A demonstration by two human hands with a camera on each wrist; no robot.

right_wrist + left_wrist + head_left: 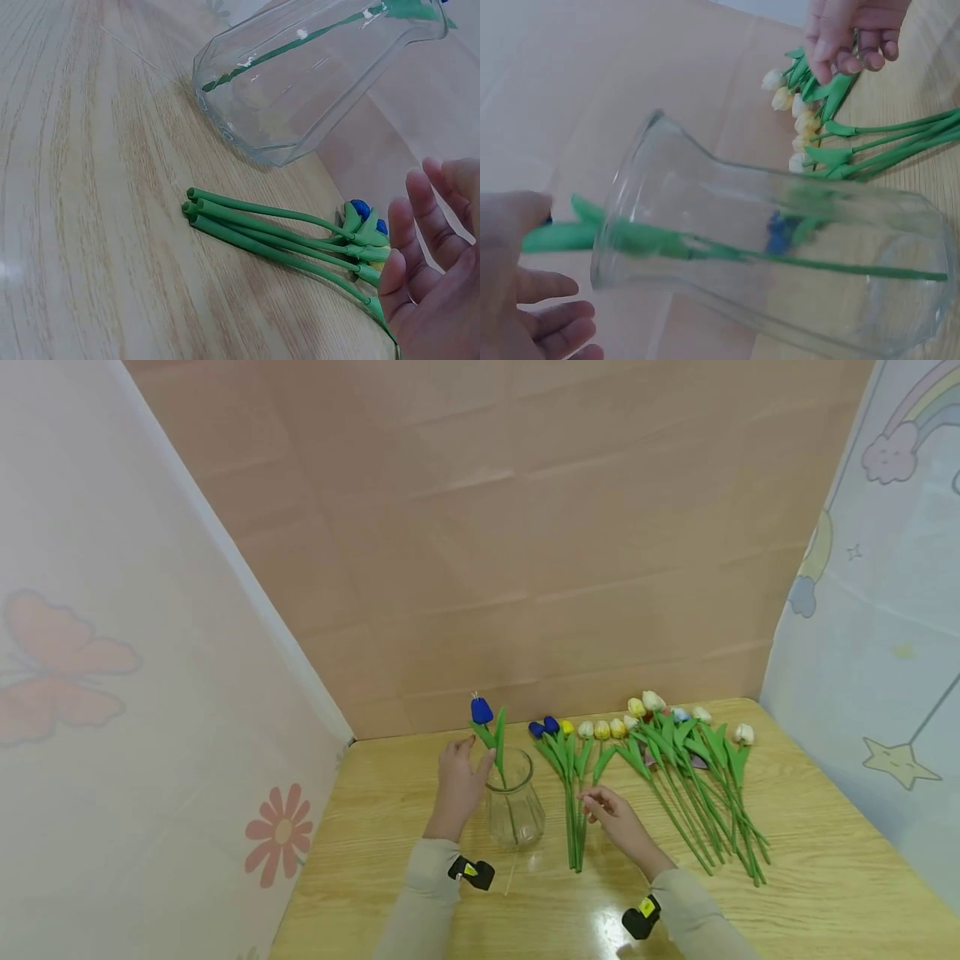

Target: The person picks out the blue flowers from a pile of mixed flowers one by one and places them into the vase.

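A blue tulip (482, 711) with green leaves stands in a clear glass vase (516, 818); its stem reaches down inside the glass. My left hand (459, 783) is at the vase's mouth beside the leaves, fingers loosely bent and thumb apart from them. In the left wrist view the leaf (559, 238) passes between thumb and fingers, and I see no pinch on it. My right hand (617, 822) hovers over the stems of a small bunch of tulips (572, 810), its fingers loosely curled around nothing. The right wrist view shows the vase (300, 82) beyond that bunch.
Right of the small bunch lies a larger pile of tulips (693, 777) with white, yellow and other heads, stems toward me. A thin pale strand (512, 872) lies before the vase on the wooden table (360, 852). Cloth walls (525, 568) stand behind and at both sides.
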